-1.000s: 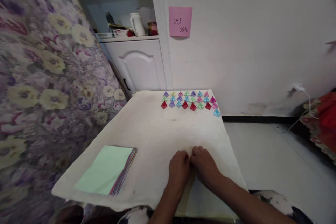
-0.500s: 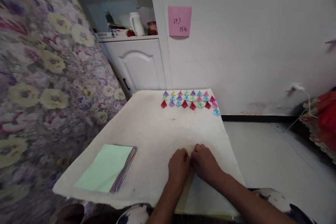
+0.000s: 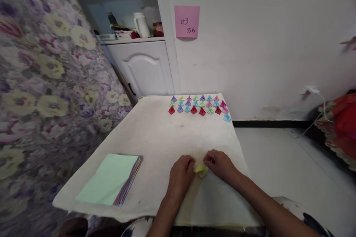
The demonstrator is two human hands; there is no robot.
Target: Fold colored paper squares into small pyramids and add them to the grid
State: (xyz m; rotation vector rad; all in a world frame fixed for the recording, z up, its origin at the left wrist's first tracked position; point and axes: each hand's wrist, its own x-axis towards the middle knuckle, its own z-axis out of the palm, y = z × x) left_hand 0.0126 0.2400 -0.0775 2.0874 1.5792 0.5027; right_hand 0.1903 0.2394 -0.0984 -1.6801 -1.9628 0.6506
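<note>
A small yellow folded paper [image 3: 201, 170] is on the near part of the white-covered table [image 3: 155, 137], between my two hands. My left hand [image 3: 181, 173] is closed, its curled fingertips at the paper's left corner. From the other side, my right hand [image 3: 221, 163] pinches at the paper's upper right edge with thumb and forefinger. The middle of the yellow paper shows raised creases. At the far right of the table lie rows of small folded paper pieces, among them a red one [image 3: 194, 110] and a light blue one [image 3: 227, 117].
A stack of coloured paper sheets [image 3: 109, 177], light green on top, lies at the table's near left. Behind the table are a white cabinet [image 3: 144, 68] and a wall with a pink note [image 3: 187, 21]. A floral curtain [image 3: 55, 111] hangs at the left.
My hands have moved apart from close together, uncovering the yellow folded paper between them. The view has shifted slightly.
</note>
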